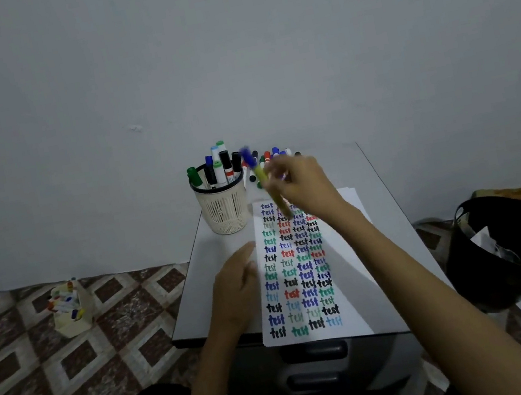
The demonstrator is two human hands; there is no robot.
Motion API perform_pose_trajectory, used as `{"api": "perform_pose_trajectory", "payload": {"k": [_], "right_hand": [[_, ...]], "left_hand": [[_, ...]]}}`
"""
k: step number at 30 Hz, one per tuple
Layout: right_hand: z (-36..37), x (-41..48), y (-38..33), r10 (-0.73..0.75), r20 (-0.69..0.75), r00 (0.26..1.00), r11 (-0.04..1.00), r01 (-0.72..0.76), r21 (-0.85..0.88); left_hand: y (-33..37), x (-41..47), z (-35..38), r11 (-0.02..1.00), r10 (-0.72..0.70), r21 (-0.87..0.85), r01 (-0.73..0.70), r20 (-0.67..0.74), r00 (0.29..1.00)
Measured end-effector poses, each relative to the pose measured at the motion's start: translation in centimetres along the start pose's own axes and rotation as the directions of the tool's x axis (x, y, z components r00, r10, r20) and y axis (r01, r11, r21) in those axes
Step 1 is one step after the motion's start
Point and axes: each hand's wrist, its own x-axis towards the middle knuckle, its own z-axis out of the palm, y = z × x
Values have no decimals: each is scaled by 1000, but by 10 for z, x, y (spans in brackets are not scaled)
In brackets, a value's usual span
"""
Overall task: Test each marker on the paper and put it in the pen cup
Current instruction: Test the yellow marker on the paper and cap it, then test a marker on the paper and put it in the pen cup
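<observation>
Yellow in the barrel and blue at the cap, the marker (256, 168) is pinched in the curled fingers of the right hand (302, 186). It is held tilted over the top of the paper (325, 334), just right of the pen cup (225, 210). Blur hides its tip. We note the left hand (237, 288) lying flat, fingers straight, on the counter (213, 251) and touching the paper's left edge. Loose markers (271, 155) behind the right hand are partly covered.

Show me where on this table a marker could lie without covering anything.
Bare: the strip between the paper and the table's right edge, and the back right corner beside the loose markers. Crowded: the left side, with pen cup and left hand.
</observation>
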Motion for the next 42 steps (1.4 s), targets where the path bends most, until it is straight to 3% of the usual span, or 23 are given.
{"api": "perform_pose_trajectory", "payload": {"k": [3, 7, 13, 18, 21, 23, 25, 27, 29, 37, 40, 42], "right_hand": [[4, 25, -26, 13, -264, 964, 919, 92, 383], [23, 48, -39, 68, -379, 923, 859, 139, 492], [50, 53, -20, 9, -275, 961, 985, 39, 167], [47, 49, 3, 51, -364, 930, 970, 41, 241], [45, 52, 40, 185, -444, 877, 966, -79, 247], [45, 55, 75, 271, -409, 871, 961, -265, 72], [44, 57, 108, 342, -255, 905, 897, -395, -198], [43, 57, 127, 360, -143, 922, 826, -386, -411], [43, 58, 136, 317, -144, 938, 812, -346, -470], [53, 64, 142, 283, -352, 892, 893, -379, -242], [49, 63, 140, 322, -490, 810, 922, -387, -35], [39, 57, 132, 375, -595, 711, 927, -307, 217]], "left_hand": [[-5, -1, 6, 971, 29, 232, -54, 110, 993], [-7, -1, 7, 964, 46, 256, -71, 102, 994], [-9, 1, 8, 962, 65, 257, -87, 94, 993], [-11, 2, 10, 961, 69, 261, -85, 71, 995], [-13, 2, 10, 969, 53, 240, -67, 63, 997], [-15, 3, 11, 973, 47, 223, -59, 60, 997], [-16, 4, 11, 976, 41, 212, -52, 55, 998], [-16, 5, 11, 978, 43, 202, -52, 49, 998], [-16, 6, 11, 980, 40, 194, -48, 47, 998], [-15, 7, 10, 982, 36, 181, -44, 48, 998], [-17, 6, 10, 984, 37, 172, -44, 44, 998], [-17, 6, 10, 986, 37, 163, -43, 41, 998]]}}
